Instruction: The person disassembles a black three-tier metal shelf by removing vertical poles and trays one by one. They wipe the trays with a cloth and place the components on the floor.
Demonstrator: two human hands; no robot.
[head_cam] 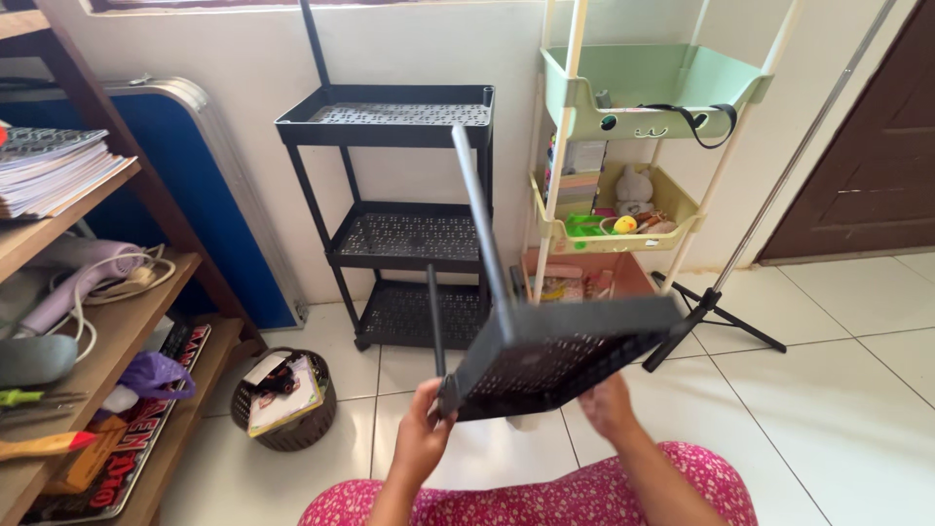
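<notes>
I hold a black perforated metal shelf tray (pixel 565 356) tilted in the air above my lap, with two thin poles rising from it. My left hand (pixel 422 435) grips its lower left corner by the short pole. My right hand (pixel 606 404) supports the underside at the lower right edge. A long grey pole (pixel 479 224) sticks up from the tray toward the wall. Straight ahead stands a black three-tier cart (pixel 404 209) of the same perforated metal, its shelves bare.
A wooden shelf unit (pixel 88 331) at left holds books, cables and tools. A round woven basket (pixel 284 399) with papers sits on the white tiled floor. A pastel tiered cart (pixel 633 146) with toys stands right of the black one, beside a tripod stand (pixel 721 312) and a brown door (pixel 867 146).
</notes>
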